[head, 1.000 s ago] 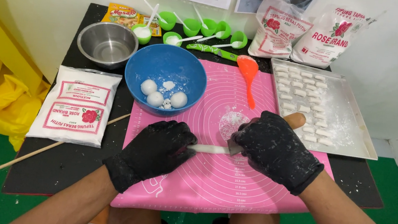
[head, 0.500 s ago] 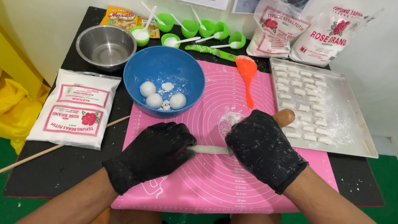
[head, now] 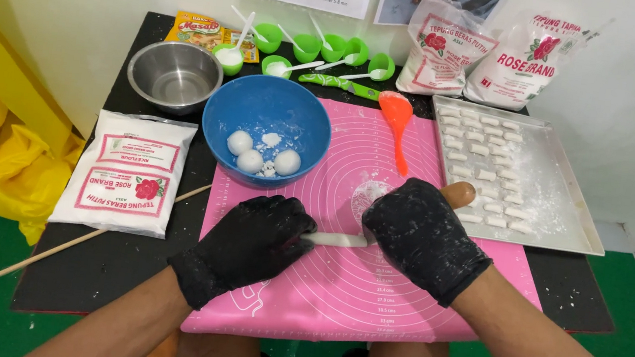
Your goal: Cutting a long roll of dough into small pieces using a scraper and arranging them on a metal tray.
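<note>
**Two gloved hands on a strip of white dough**

At the far left a thin wooden stick (head: 97,234) lies slantwise on the black table (head: 578,291), running under a flat white flour bag (head: 129,171) with red and green print. Behind the bag stands an empty steel bowl (head: 174,76). To its right a blue bowl (head: 266,128) holds three white dough balls (head: 249,160) and some crumbs, its near edge resting on the pink silicone mat (head: 368,290).

The left hand (head: 249,239), in a black glove dusted with flour, lies palm down on the mat with its fingers curled over the left end of a thin white dough strip (head: 334,239). The strip lies flat on the mat between the two hands, only its middle showing. The right hand (head: 423,236), gloved the same, covers the strip's right end, fingers bent and pressed down; how tightly either hand grips cannot be told. A rounded wooden handle end (head: 459,193) shows just behind the right hand.

Along the back of the table stand small green cups (head: 333,47) with white spoons, a green-handled knife (head: 337,85), and an orange spoon (head: 397,120) lying on the mat. At the right a metal tray (head: 571,214) carries rows of small white dough pieces (head: 482,150) in flour, with two more flour bags (head: 494,55) leaning against the wall behind it.
</note>
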